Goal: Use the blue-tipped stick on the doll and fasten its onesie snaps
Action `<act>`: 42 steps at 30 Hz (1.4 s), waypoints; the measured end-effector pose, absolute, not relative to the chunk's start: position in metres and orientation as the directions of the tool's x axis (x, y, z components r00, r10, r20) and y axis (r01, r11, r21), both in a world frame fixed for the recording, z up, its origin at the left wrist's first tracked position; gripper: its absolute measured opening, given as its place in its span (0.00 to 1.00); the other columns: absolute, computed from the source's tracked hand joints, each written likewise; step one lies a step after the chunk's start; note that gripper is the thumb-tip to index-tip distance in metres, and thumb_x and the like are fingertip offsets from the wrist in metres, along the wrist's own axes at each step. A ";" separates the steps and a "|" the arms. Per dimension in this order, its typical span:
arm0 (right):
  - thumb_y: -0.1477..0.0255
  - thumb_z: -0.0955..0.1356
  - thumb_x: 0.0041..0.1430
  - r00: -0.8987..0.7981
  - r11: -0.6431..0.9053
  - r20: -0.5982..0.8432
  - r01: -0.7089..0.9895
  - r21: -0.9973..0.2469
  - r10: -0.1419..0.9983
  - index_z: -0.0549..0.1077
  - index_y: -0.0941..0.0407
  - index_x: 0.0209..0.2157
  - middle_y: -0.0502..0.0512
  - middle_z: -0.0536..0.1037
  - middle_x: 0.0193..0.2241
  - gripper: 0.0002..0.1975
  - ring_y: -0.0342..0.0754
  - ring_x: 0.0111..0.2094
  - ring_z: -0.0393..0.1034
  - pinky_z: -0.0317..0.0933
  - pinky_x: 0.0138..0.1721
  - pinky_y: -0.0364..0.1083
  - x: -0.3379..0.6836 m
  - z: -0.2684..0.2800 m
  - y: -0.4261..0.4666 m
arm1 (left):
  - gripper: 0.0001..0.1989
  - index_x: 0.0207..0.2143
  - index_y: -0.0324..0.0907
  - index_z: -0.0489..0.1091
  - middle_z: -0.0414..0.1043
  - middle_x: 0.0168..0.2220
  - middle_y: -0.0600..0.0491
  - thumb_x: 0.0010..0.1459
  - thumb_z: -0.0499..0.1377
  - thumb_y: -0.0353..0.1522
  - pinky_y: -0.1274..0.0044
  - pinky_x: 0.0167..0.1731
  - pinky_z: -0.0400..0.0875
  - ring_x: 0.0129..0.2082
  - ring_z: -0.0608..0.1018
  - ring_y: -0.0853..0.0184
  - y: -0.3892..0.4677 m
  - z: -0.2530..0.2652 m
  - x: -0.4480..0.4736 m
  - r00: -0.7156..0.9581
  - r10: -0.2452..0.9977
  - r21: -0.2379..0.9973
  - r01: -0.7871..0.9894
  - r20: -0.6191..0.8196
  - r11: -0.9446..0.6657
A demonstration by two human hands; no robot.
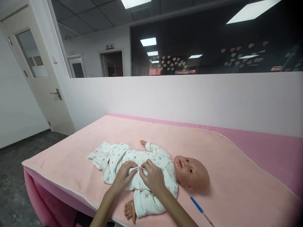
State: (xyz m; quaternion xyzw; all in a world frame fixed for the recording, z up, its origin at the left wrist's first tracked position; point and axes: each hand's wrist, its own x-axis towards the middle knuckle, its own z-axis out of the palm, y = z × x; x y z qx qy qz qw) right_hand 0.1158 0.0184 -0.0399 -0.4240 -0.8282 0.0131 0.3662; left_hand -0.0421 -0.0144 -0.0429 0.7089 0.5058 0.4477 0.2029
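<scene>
A baby doll (193,171) lies on its back on the pink-covered table, head to the right. It wears a white printed baby garment (156,154), its legs covered by loose, crumpled cloth at the left. Over the doll's middle, my left hand (125,175) pinches the garment's edge between thumb and fingers. My right hand (152,176) grips the same edge just to the right, where a thin white strip shows between the two hands. What exactly lies between my fingertips is too small to make out. One doll hand (130,211) sticks out of the near sleeve.
A thin stick with a blue end (197,204) lies right of the doll, below its head. Peach cloth (236,183) covers the table over a darker pink layer (267,148). Behind stands a white wall (177,97) with a window; a door (39,75) is at left.
</scene>
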 end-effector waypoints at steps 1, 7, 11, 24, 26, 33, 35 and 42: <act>0.71 0.61 0.55 -0.369 0.637 0.595 0.695 -0.333 0.714 0.66 0.54 0.27 0.46 0.69 0.27 0.05 0.38 0.26 0.64 0.47 0.25 0.40 0.116 -0.040 0.019 | 0.09 0.34 0.43 0.70 0.71 0.37 0.51 0.55 0.53 0.37 0.71 0.43 0.66 0.41 0.71 0.65 -0.014 -0.042 -0.043 0.086 0.905 0.765 0.504 0.416 -0.400; 0.70 0.60 0.55 -0.344 0.606 0.576 0.711 -0.356 0.741 0.65 0.54 0.26 0.46 0.69 0.26 0.06 0.39 0.26 0.64 0.46 0.25 0.41 0.114 -0.039 0.018 | 0.09 0.30 0.43 0.74 0.73 0.35 0.51 0.48 0.60 0.37 0.71 0.43 0.68 0.40 0.73 0.64 -0.013 -0.036 -0.048 0.040 0.946 0.880 0.356 0.322 -0.314; 0.70 0.60 0.56 -0.338 0.597 0.573 0.722 -0.351 0.746 0.66 0.54 0.26 0.46 0.69 0.26 0.07 0.39 0.26 0.64 0.46 0.25 0.41 0.114 -0.039 0.017 | 0.09 0.30 0.44 0.75 0.73 0.34 0.50 0.45 0.62 0.37 0.70 0.43 0.69 0.39 0.73 0.63 -0.010 -0.036 -0.050 0.054 0.962 0.918 0.289 0.269 -0.272; 0.71 0.60 0.56 -0.325 0.623 0.645 0.721 -0.304 0.692 0.67 0.54 0.27 0.47 0.70 0.26 0.08 0.39 0.25 0.63 0.46 0.25 0.41 0.114 -0.041 0.018 | 0.15 0.42 0.43 0.68 0.73 0.36 0.52 0.53 0.54 0.38 0.74 0.39 0.67 0.38 0.73 0.65 -0.018 -0.030 -0.051 0.075 0.958 0.911 0.297 0.278 -0.288; 0.71 0.60 0.56 -0.321 0.625 0.653 0.720 -0.301 0.685 0.67 0.55 0.27 0.48 0.70 0.26 0.08 0.39 0.25 0.63 0.46 0.25 0.40 0.115 -0.042 0.018 | 0.17 0.44 0.44 0.66 0.73 0.38 0.51 0.53 0.53 0.39 0.74 0.39 0.68 0.39 0.73 0.65 -0.021 -0.029 -0.050 0.076 0.951 0.908 0.284 0.298 -0.307; 0.72 0.60 0.57 -0.316 0.633 0.662 0.709 -0.310 0.679 0.68 0.54 0.28 0.47 0.70 0.27 0.08 0.39 0.26 0.64 0.48 0.26 0.40 0.116 -0.041 0.015 | 0.12 0.37 0.45 0.73 0.72 0.39 0.51 0.54 0.53 0.38 0.68 0.43 0.68 0.40 0.73 0.63 -0.025 -0.037 -0.039 -0.023 0.898 0.798 0.470 0.438 -0.377; 0.73 0.60 0.57 -0.315 0.630 0.665 0.716 -0.303 0.678 0.68 0.54 0.28 0.48 0.70 0.27 0.08 0.39 0.27 0.64 0.48 0.26 0.40 0.116 -0.040 0.013 | 0.13 0.36 0.44 0.73 0.71 0.39 0.50 0.54 0.52 0.37 0.67 0.43 0.67 0.40 0.72 0.63 -0.028 -0.039 -0.035 -0.036 0.879 0.751 0.537 0.475 -0.384; 0.74 0.57 0.58 -0.278 0.606 0.679 0.734 -0.306 0.680 0.68 0.55 0.33 0.51 0.68 0.31 0.09 0.41 0.33 0.64 0.55 0.31 0.40 0.115 -0.035 -0.005 | 0.11 0.33 0.43 0.71 0.68 0.39 0.49 0.55 0.49 0.33 0.66 0.44 0.66 0.41 0.70 0.62 -0.042 -0.034 -0.021 -0.030 0.815 0.580 0.718 0.579 -0.386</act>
